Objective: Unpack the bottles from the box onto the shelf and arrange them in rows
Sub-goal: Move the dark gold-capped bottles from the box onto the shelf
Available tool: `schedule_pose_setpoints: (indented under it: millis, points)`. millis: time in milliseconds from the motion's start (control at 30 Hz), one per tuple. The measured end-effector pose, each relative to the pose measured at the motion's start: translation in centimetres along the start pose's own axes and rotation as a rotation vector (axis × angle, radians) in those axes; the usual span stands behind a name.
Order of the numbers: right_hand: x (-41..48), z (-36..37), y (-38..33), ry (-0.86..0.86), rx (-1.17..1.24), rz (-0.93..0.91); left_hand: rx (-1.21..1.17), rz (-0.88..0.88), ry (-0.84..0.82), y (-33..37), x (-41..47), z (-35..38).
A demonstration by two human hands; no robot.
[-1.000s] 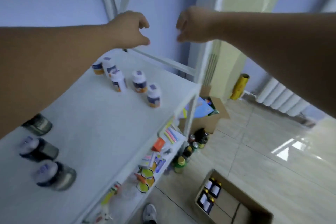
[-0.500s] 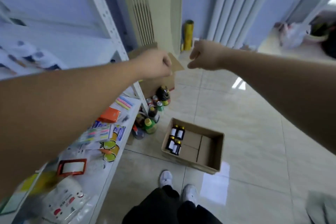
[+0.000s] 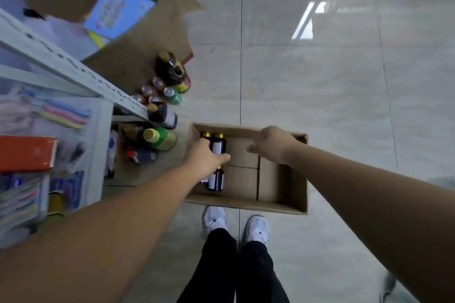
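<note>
The bottles (image 3: 216,181) lie by the box's (image 3: 246,202) left wall, caps toward its far edge. My left hand (image 3: 205,158) curls on one; my right hand (image 3: 272,145) hangs relaxed, empty.

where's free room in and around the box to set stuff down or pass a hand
Free: the bare bottom of the box right of the bottles, partly under the right hand; the tiles beyond and right of the box. Crowded: the box's left side, where the left hand grips the bottles, and the drinks by the shelf.
</note>
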State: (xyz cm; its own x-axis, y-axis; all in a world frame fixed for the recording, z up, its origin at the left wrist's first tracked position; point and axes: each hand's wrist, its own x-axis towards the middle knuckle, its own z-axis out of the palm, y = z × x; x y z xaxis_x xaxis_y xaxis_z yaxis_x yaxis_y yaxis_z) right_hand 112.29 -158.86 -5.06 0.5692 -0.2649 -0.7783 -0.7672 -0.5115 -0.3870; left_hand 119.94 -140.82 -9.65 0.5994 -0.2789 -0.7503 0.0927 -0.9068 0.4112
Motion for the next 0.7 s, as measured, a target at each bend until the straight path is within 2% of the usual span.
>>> schedule_pose_setpoints:
  millis: [100, 233, 400, 567, 700]
  points:
    - [5.1, 4.2, 2.4, -0.006, 0.159, 0.032, -0.002, -0.056, 0.034, -1.8, 5.4, 2.7]
    - [10.4, 8.7, 4.5, -0.014, 0.256, 0.058, -0.033, -0.113, 0.108, -3.5, 9.9, 6.4]
    - [13.7, 12.3, 6.4, 0.059, 0.304, 0.091, 0.019, -0.117, 0.235, -4.5, 11.5, 10.5]
    - [16.7, 13.5, 6.9, 0.137, 0.387, 0.128, 0.083, -0.098, 0.344, -5.1, 13.4, 11.2]
    - [18.4, 14.6, 7.0, 0.110, 0.462, 0.110, 0.067, -0.069, 0.308, -5.6, 14.9, 11.5]
